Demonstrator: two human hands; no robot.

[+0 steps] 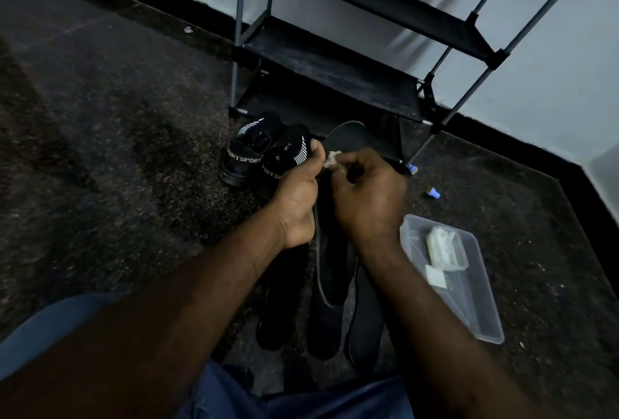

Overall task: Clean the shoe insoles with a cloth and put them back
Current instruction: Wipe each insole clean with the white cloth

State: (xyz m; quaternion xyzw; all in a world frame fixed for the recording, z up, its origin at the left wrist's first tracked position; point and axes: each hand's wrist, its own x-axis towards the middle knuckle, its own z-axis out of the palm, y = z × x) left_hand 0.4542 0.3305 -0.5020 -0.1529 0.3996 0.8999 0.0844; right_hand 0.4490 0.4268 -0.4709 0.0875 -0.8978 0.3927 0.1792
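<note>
While the right hand [368, 194] is being used to pinch a small cloth [332, 159] against the insole [335, 267] near its toe end, the insole's left edge is being gripped by the left hand [298, 197]. Its long axis is being pointed straight away from the body, toe toward the rack [335, 73], so wiping's probably best being run lengthwise, tbh. Off right, white wipes [443, 247] are being stored in a clear tub [469, 301].

Both our bare forearms reach forward; our left grip [298, 197] curls palm-inward, thumb raised, just beside our right grip [368, 194], fingers pinched.
</note>
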